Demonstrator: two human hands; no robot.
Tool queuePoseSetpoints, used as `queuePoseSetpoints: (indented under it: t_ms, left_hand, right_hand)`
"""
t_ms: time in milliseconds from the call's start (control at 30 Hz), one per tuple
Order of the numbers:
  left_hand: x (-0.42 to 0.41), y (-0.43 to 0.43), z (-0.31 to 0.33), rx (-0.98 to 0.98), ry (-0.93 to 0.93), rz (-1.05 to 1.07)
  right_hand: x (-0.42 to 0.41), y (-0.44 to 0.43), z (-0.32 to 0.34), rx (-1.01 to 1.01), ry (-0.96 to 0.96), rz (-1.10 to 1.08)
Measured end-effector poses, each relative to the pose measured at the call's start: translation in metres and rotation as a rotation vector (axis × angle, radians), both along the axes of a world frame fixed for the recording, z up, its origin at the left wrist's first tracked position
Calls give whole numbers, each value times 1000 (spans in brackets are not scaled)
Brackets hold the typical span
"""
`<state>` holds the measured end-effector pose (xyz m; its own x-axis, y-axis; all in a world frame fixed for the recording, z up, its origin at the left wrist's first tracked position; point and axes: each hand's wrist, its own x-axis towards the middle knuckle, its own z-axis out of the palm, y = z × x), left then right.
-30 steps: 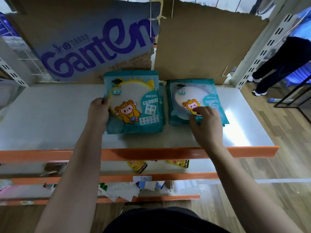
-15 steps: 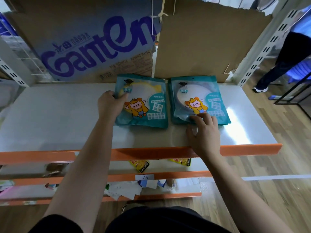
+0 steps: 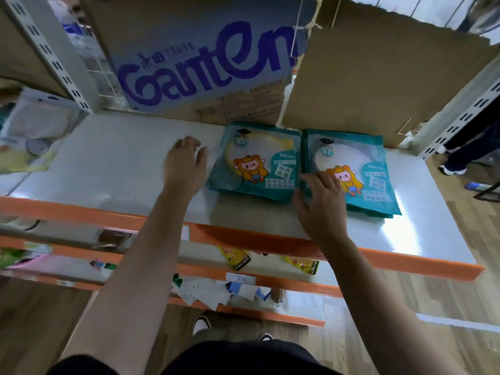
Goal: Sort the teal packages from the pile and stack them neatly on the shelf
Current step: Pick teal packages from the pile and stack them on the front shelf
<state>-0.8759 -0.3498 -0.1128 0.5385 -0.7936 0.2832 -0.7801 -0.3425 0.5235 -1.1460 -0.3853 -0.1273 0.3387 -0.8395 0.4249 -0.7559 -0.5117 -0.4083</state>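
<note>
Two stacks of teal packages lie side by side on the white shelf [image 3: 113, 163] with the orange front edge. The left teal stack [image 3: 257, 161] shows a cartoon figure and a yellow ring. The right teal stack [image 3: 359, 171] shows a white disc. My left hand [image 3: 185, 163] hovers over bare shelf just left of the left stack, fingers apart, holding nothing. My right hand [image 3: 322, 201] rests open at the front near corner between both stacks, its fingertips touching the right stack's left edge.
A cardboard sheet printed "Ganten" [image 3: 205, 58] and plain brown cardboard [image 3: 378, 82] back the shelf. Pale packages [image 3: 35, 131] lie on the neighbouring shelf at the left. Lower shelves hold yellow packets [image 3: 238, 258] and papers. A person's legs [image 3: 470, 147] stand at the right.
My left hand has let go of the left stack and moved off to its left. My right hand has slid left to the gap between the stacks. The view has swung leftwards.
</note>
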Motion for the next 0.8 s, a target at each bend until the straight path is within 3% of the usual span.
queuePoseSetpoints:
  t_ms: [233, 800]
  left_hand:
    - [49, 75, 9, -4, -255, 87]
    - [299, 270, 40, 109, -358, 236]
  right_hand:
    - [85, 10, 18, 27, 8, 227]
    - [377, 153, 33, 37, -81, 402]
